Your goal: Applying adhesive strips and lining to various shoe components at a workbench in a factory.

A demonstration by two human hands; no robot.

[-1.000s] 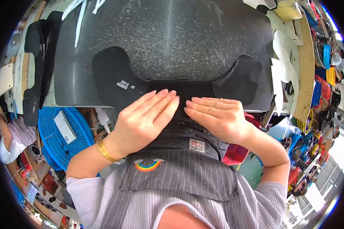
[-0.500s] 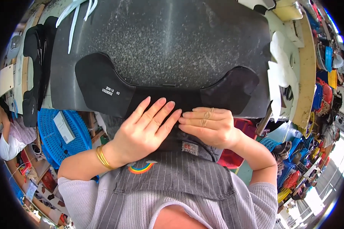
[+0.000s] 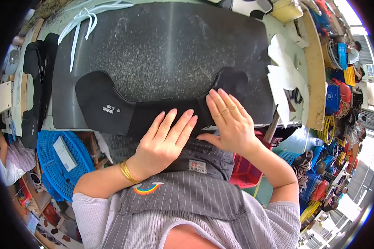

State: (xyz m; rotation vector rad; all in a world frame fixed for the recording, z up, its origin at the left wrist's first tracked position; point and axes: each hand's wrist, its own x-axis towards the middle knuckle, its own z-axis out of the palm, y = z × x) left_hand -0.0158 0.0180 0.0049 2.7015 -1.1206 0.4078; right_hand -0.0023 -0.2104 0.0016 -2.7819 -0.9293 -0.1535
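We find one flat, black, U-shaped piece of sheet material, with white printed marks on its left lobe, lying near the front edge of a dark grey, white-flecked slab. Its two rounded lobes point away from the person, and a straight band joins them.

We observe the left hand palm down, its fingers slightly spread and straight, the fingertips on the band; its thumb is hidden. The right hand is flat, fingers close together over the inner side of the right lobe, thumb held apart near the front edge. Neither hand pinches anything. A gold-coloured bracelet circles the left wrist.

We record pale narrow strips across the slab's far left corner and white, curved cut-out sheets along its right side. The slab rests on a pale table. Further black pieces are stacked to the left. Below them, we note a round blue plastic basket carrying a white rectangular object.
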